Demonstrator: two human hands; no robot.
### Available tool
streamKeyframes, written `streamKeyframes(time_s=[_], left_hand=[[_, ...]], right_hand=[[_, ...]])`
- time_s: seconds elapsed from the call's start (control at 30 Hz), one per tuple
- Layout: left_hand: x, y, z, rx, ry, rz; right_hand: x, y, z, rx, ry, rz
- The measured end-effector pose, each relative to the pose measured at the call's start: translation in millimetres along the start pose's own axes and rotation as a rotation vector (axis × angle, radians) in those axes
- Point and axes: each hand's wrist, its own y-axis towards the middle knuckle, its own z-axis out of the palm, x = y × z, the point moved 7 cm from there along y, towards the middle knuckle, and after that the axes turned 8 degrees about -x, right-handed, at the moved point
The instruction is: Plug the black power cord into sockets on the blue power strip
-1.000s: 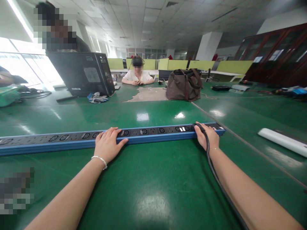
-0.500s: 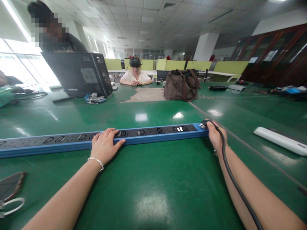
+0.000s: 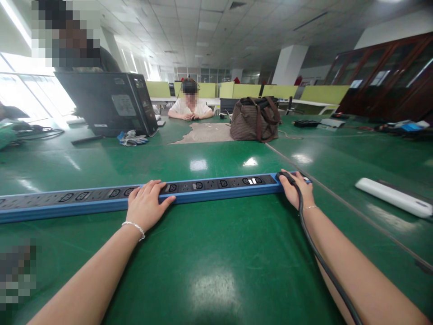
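Observation:
A long blue power strip with a row of black sockets lies across the green table. My left hand rests on its middle, fingers over the top face and thumb apart along the front edge. At the strip's right end my right hand is closed around a black plug, which sits against the end section of the strip. The plug's prongs are out of sight. From it a black cable runs down along my right forearm.
A black computer case and gloves are at the back left, near a standing person. Another person sits across the table. A brown bag stands behind the strip; a white bar-shaped object lies at right.
My right hand has moved slightly left with the plug, whose prongs showed before and are now hidden. My left hand has stayed on the strip.

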Motion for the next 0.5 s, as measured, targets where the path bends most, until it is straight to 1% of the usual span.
streamKeyframes(time_s=[0.1, 0.13, 0.33, 0.43, 0.5], left_hand=[[0.3, 0.0, 0.1, 0.003, 0.001, -0.003], [0.5, -0.1, 0.2, 0.004, 0.001, -0.004], [0.3, 0.1, -0.3, -0.002, 0.006, -0.003], [-0.5, 0.1, -0.4, 0.0, 0.0, -0.001], [-0.9, 0.2, -0.3, -0.003, -0.011, 0.004]], right_hand=[[0.0, -1.7, 1.2, 0.053, 0.052, 0.052], [0.7, -1.0, 1.1, 0.06, 0.065, 0.05], [0.6, 2.0, 2.0, 0.071, 0.098, 0.07], [0.5, -1.4, 0.0, 0.016, 0.109, 0.09], [1.8, -4.0, -2.5, -0.025, 0.11, 0.074]])
